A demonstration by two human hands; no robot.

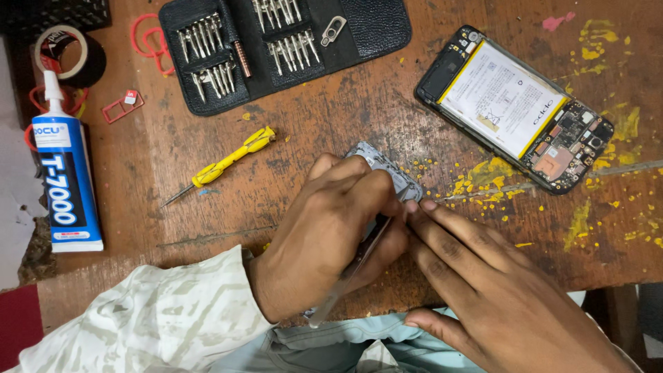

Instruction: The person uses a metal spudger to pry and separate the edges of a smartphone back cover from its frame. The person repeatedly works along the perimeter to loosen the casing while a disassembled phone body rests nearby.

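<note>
My left hand (pixel 331 228) is closed on metal tweezers (pixel 349 273) and covers most of a small grey metal phone part (pixel 390 169) lying on the worn wooden table (pixel 297 124). My right hand (pixel 483 283) lies flat beside it, fingertips touching the part's right edge. An opened phone (pixel 514 107), with its white battery and circuit boards showing, lies face down at the upper right, apart from both hands. A yellow-handled screwdriver (pixel 224 162) lies left of my left hand.
A black case of screwdriver bits (pixel 373 27) lies open at the top. A glue tube (pixel 62 166) lies at the left, with a tape roll (pixel 65 52), red rubber bands (pixel 148 38) and a red SIM tray (pixel 123 107) nearby. Yellow paint specks cover the right side.
</note>
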